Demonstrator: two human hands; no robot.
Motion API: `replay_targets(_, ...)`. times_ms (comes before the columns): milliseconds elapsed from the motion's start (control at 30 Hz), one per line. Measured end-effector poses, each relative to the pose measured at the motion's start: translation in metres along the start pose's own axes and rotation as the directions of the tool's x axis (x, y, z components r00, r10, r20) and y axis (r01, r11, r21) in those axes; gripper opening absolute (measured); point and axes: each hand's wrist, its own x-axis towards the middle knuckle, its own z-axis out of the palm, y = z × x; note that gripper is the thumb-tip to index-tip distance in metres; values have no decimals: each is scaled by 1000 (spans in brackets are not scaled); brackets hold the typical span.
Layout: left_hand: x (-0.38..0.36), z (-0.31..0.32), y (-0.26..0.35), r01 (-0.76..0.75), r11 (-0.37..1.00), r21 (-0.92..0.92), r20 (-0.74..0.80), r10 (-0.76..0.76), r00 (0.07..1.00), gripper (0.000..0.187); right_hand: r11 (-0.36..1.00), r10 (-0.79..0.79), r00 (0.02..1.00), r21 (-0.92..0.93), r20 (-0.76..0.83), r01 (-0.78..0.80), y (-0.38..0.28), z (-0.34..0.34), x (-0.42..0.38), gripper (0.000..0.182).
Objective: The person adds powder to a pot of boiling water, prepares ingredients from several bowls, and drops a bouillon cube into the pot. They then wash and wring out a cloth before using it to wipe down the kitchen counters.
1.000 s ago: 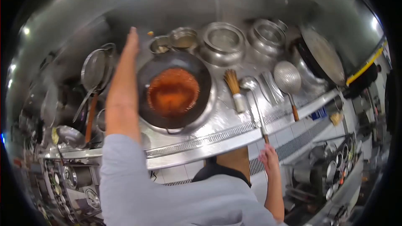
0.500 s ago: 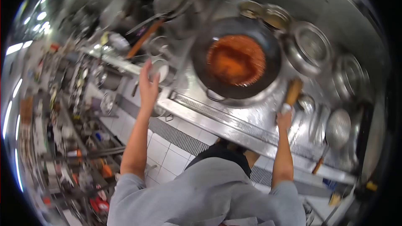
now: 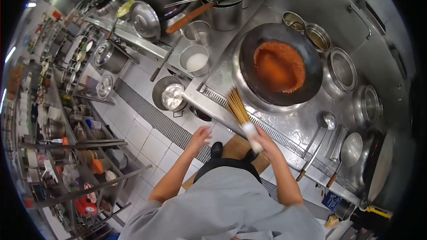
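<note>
My right hand [image 3: 267, 144] grips a bamboo wok brush [image 3: 240, 110] by its white-wrapped handle. The brush's splayed bristles point up and left, over the front edge of the steel stove top. My left hand [image 3: 200, 138] hovers before my body, empty, its fingers loosely curled and apart, touching nothing. Beyond the brush, a dark wok [image 3: 312, 90] sits on the burner with reddish-orange sauce [image 3: 280, 69] in it. To the wok's left stands a small steel pot [image 3: 187, 70] of white granules.
A ladle [image 3: 328, 122] and a perforated skimmer [image 3: 352, 150] lie at the right of the stove top. Strainers [image 3: 343, 69] line its back right. A steel pot [image 3: 161, 93] is below the counter edge. Shelves [image 3: 84, 144] full of containers run along the left.
My right hand has brought the brush leftward and toward me from beside the wok. My left hand has drawn back from the pot of white granules. The view has turned somewhat.
</note>
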Motion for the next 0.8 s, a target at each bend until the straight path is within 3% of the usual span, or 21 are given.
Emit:
replay_targets(33,12,9,18,-55,998,27,17,55,998,47,1000,-4,995,31,-103,7,0,33,43,69)
replay_targets(67,27,12,38,-116,992,54,36,114,993,51,996,-90,994,16,-61,91,3,58,94,65)
replay_targets(100,52,6,52,-79,997,2,21,79,997,55,981,-172,950,-135,-262,141,-1,95,129,59)
replay_targets(133,77,0,64,-42,998,-50,8,42,999,60,922,-281,905,-352,-319,163,27,104,193,56)
replay_targets(167,92,-10,80,12,987,-160,96,3,995,61,991,-132,953,-10,-272,134,16,132,201,51)
replay_targets(200,106,-25,94,85,964,-253,202,-33,979,62,989,-132,956,27,-262,144,28,143,222,48)
replay_targets(233,136,-54,93,210,918,-337,387,-69,919,56,971,-122,966,-229,-226,69,24,151,215,61)
replay_targets(267,128,-72,94,-91,975,-204,322,155,934,50,822,-386,906,-511,-172,253,39,140,199,59)
replay_targets(300,120,-88,96,-373,927,-31,240,369,898,46,560,-620,777,-752,-105,346,52,127,183,58)
replay_targets(333,135,-101,106,-1,948,-318,266,90,960,45,612,-516,840,-759,-171,221,9,122,107,58)
replay_targets(400,159,-122,111,-54,997,48,135,47,990,46,435,-683,675,-898,-278,71,47,22,71,58)
replay_targets(433,158,-122,112,-111,985,129,29,109,994,46,538,-691,534,-840,-487,-71,54,-28,43,59)
replay_targets(467,178,-139,104,-157,969,188,41,152,988,45,440,-736,382,-824,-559,-358,70,-91,21,55)
replay_targets(500,175,-139,107,-205,928,312,-5,217,976,45,420,-818,176,-778,-548,-467,93,-159,0,51)
replay_targets(533,172,-139,110,-208,908,364,-38,237,971,46,598,-538,176,-520,-824,-610,78,-184,-43,49)
replay_targets(567,169,-136,113,-210,885,415,-77,264,961,47,573,-483,88,-390,-872,-721,96,-226,-70,60)
replay_targets(600,169,-134,116,-188,866,463,-99,262,960,48,441,-568,58,-363,-821,-821,98,-232,-99,73)
replay_targets(633,169,-131,116,-163,848,505,-127,260,957,49,623,-295,49,-231,-954,-747,104,-258,-108,81)
replay_targets(667,166,-128,115,-127,827,547,-163,255,953,50,590,-232,70,-197,-970,-783,116,-275,-112,72)
replay_targets(733,155,-118,116,-111,842,528,-227,267,937,50,599,-256,147,-276,-955,-752,119,-301,-110,59)
replay_targets(800,162,-134,100,-217,827,518,-278,403,872,50,765,-428,69,-402,-901,-503,121,-325,-90,49)
